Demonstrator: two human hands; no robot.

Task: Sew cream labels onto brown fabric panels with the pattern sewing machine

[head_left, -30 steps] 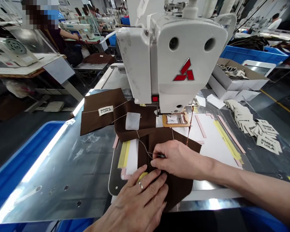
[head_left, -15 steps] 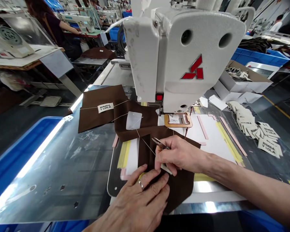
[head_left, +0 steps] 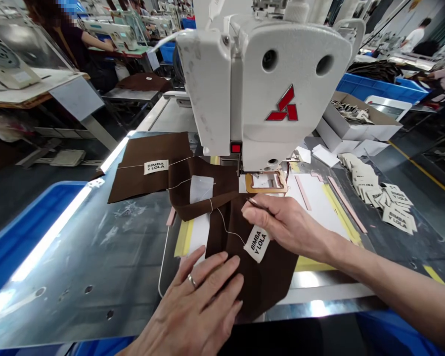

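My left hand (head_left: 203, 291), a ring on one finger, lies flat with fingers spread on a dark brown fabric piece (head_left: 270, 277). Closed around thread snips (head_left: 257, 203), my right hand (head_left: 282, 220) rests over the same piece; only the metal tip shows. Just below it is a white label (head_left: 257, 244) printed "BIMBA Y LOLA" on that piece. A loose white thread (head_left: 228, 230) runs from the label up to a folded brown piece with a white backing patch (head_left: 201, 189). Another brown piece (head_left: 133, 188) with a sewn label (head_left: 156, 166) lies to the left.
The white sewing machine head (head_left: 278, 99) stands over the work, with a copper-coloured clamp frame (head_left: 266, 182) under it. Loose labels (head_left: 396, 217) lie on the right, near a cardboard box of labels (head_left: 348, 118). A blue bin (head_left: 59, 202) is at left; a person (head_left: 77, 44) sits behind.
My right hand has lifted and shifted up off the label, which now shows fully. My left hand has slid slightly down the fabric. The thread hangs slacker, and the view has shifted.
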